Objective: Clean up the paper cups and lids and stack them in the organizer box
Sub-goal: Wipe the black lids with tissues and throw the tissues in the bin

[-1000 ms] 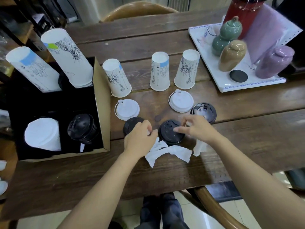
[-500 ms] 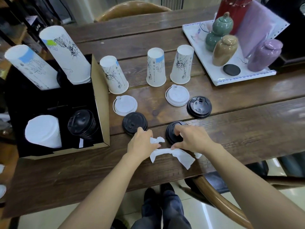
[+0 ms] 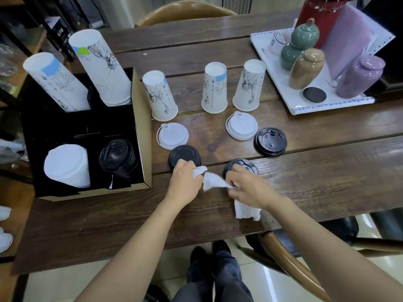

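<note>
Three upside-down paper cups [image 3: 214, 89] stand in a row on the wooden table [image 3: 327, 171]. In front of them lie two white lids [image 3: 172, 135] and three black lids [image 3: 270, 141]. My left hand [image 3: 185, 182] and my right hand [image 3: 248, 188] each grip an end of a white tissue [image 3: 212, 182] stretched between them. Part of the nearest black lid [image 3: 242, 165] is covered by my right hand. The organizer box [image 3: 141, 118] at the left holds two tall cup stacks [image 3: 102, 68], a white lid stack [image 3: 67, 166] and a black lid stack [image 3: 118, 156].
A white tray [image 3: 279, 83] at the back right carries green, tan and purple ceramic jars, a black coaster and a red canister. A curved wooden chair back [image 3: 290, 260] sits below the table's near edge. Another chair stands beyond the far edge.
Both hands drew back toward the near edge with the tissue. The right hand slid off the black lid and now pinches the tissue, pulling it taut against the left hand.
</note>
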The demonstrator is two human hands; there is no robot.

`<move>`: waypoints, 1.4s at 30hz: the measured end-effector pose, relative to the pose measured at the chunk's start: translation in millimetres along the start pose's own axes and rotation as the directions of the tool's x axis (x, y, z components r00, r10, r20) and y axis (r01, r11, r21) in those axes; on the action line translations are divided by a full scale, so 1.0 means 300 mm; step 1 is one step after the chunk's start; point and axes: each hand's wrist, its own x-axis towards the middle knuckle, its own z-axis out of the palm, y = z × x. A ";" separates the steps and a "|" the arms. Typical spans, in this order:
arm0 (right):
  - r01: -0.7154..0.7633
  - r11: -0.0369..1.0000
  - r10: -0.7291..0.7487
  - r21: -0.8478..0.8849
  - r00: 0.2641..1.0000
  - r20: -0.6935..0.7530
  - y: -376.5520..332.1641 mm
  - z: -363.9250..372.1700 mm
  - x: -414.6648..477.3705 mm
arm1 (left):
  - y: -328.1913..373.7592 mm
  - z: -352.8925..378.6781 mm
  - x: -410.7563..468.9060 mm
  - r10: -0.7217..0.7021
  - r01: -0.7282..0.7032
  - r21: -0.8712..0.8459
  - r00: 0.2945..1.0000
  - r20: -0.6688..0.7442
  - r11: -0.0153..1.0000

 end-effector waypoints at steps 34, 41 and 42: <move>0.028 0.817 -0.024 0.575 1.000 -0.015 -0.850 0.449 0.002 | -0.631 -0.198 -0.833 -0.651 0.075 -0.796 0.624 -0.433 0.601; 0.058 0.904 -0.134 0.423 0.979 0.152 -1.000 0.840 -0.143 | -0.892 -0.048 -1.209 -0.838 0.241 -0.835 0.386 -0.386 0.495; 0.089 0.921 -0.163 0.380 0.972 0.169 -1.010 0.894 -0.158 | -0.925 -0.024 -1.247 -0.857 0.263 -0.840 0.357 -0.371 0.474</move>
